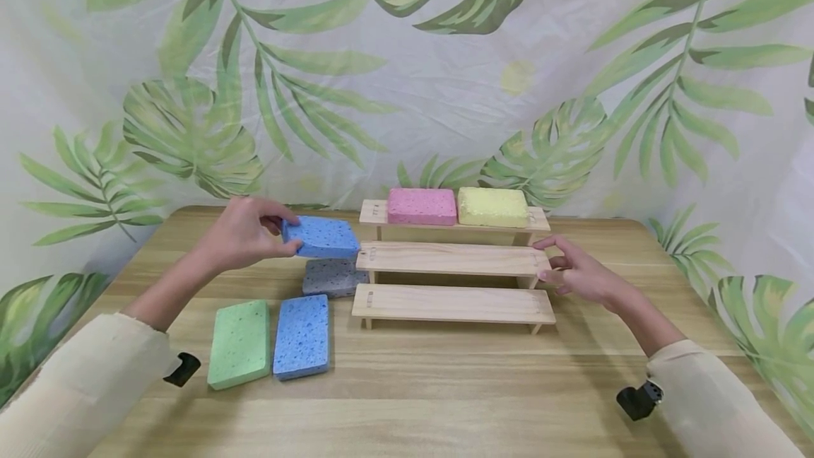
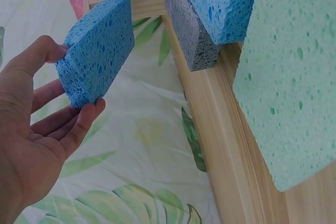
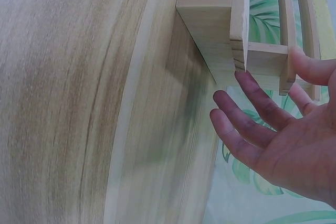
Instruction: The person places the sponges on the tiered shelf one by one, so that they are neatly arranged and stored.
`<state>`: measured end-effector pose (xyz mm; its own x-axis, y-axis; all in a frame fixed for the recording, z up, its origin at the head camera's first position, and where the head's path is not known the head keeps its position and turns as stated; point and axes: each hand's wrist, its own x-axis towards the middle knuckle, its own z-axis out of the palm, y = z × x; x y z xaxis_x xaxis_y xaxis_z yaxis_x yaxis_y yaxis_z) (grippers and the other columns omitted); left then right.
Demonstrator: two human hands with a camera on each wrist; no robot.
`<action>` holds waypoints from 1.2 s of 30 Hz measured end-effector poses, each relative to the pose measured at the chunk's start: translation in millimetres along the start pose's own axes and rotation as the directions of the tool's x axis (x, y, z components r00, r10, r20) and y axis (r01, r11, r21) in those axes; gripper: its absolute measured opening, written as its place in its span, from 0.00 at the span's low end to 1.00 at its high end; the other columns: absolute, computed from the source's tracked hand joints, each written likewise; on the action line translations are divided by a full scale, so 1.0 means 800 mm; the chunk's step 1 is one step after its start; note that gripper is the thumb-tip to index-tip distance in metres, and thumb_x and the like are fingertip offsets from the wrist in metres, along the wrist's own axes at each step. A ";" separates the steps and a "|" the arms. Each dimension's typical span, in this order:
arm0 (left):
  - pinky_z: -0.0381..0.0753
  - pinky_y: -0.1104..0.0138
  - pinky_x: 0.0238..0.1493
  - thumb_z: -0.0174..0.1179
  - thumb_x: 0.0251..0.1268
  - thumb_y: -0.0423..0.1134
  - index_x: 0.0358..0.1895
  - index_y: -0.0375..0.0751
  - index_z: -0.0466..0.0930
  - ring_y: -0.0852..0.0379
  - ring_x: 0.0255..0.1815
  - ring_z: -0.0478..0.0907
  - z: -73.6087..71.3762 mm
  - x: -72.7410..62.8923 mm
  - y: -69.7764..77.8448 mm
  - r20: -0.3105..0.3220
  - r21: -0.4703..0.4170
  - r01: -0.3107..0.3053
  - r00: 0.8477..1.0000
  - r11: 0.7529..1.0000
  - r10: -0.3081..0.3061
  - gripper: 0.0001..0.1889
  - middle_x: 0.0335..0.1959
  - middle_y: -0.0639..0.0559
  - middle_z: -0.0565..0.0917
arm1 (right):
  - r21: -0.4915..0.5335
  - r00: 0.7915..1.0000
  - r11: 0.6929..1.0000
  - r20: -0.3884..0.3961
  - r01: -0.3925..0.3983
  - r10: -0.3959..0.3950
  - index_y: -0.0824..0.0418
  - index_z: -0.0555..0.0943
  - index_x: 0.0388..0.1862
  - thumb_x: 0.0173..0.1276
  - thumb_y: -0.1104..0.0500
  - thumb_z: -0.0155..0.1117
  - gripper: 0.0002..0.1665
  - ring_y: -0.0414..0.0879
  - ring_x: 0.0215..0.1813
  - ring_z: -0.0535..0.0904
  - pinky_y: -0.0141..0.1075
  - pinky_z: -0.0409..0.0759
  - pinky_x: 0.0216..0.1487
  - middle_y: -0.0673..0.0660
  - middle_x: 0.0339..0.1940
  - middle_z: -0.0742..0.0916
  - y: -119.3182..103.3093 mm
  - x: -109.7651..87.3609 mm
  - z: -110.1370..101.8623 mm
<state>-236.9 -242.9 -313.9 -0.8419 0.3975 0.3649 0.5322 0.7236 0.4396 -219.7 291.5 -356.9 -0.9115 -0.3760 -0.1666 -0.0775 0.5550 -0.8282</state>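
Observation:
My left hand pinches a blue sponge by its left end, just left of the three-tier wooden stand. In the left wrist view, thumb and fingertips press opposite edges of this sponge. My right hand is at the stand's middle tier, thumb and index finger about the right end of its board. The right wrist view shows the other fingers spread beside the lower board. A pink sponge and a yellow sponge lie side by side on the top tier.
A grey sponge lies on the wooden table, partly behind the held sponge. Nearer the front are a second blue sponge and a green sponge. A leaf-patterned cloth hangs behind the table.

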 end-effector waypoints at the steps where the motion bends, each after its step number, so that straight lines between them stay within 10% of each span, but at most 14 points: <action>1: 0.83 0.62 0.37 0.77 0.54 0.37 0.40 0.36 0.91 0.52 0.34 0.86 0.000 0.000 0.001 -0.001 -0.002 -0.005 1.000 1.000 0.005 0.12 0.33 0.49 0.90 | 0.000 1.000 1.000 -0.001 0.000 0.000 0.65 0.57 0.75 0.80 0.63 0.57 0.32 0.70 0.66 0.76 0.62 0.81 0.56 0.80 0.70 0.71 0.000 0.000 0.000; 36: 0.83 0.70 0.37 0.78 0.52 0.35 0.41 0.38 0.92 0.57 0.33 0.86 -0.004 0.003 0.036 0.030 -0.136 -0.039 0.999 0.990 0.043 0.12 0.35 0.51 0.91 | -0.002 1.000 1.000 -0.003 -0.001 0.001 0.65 0.58 0.74 0.79 0.62 0.58 0.31 0.69 0.64 0.78 0.62 0.81 0.56 0.79 0.67 0.75 0.001 0.002 0.000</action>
<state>-223.6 -222.4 -297.9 -0.8203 0.4453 0.3591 0.5719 0.6239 0.5327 -220.9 291.6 -357.9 -0.9128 -0.3731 -0.1658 -0.0773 0.5566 -0.8272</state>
